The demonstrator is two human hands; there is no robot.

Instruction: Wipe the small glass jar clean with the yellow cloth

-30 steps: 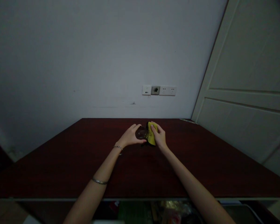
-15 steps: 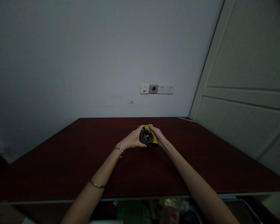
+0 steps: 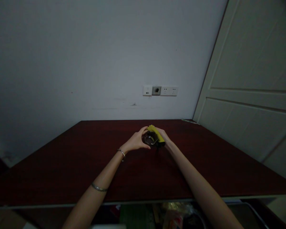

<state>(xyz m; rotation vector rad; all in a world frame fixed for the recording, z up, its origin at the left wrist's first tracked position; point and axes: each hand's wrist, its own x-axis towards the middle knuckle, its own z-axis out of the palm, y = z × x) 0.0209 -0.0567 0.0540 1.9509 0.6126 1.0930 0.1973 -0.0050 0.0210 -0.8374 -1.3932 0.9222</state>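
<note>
A dark, see-through glass cup [image 3: 149,138] is held above the table, its open round mouth facing me. My left hand [image 3: 136,140] wraps it from the left, thumb below and fingers over the top. Against the cup's right side lies a yellow sponge [image 3: 157,133] with a dark part at its lower end. My right hand [image 3: 164,136] is closed on this sponge from behind and to the right; most of its fingers are hidden by it.
The dark red tabletop [image 3: 85,165] reaches back to a pale wall with sockets [image 3: 169,91]. A light panelled door [image 3: 248,92] stands at the right. Below the front edge, an open drawer space holds a green item [image 3: 134,217] and plastic-wrapped things [image 3: 173,219].
The sponge has turned and shifted slightly to the right along the cup, with my right hand behind it. The cup has tilted a little, showing more of its mouth.
</note>
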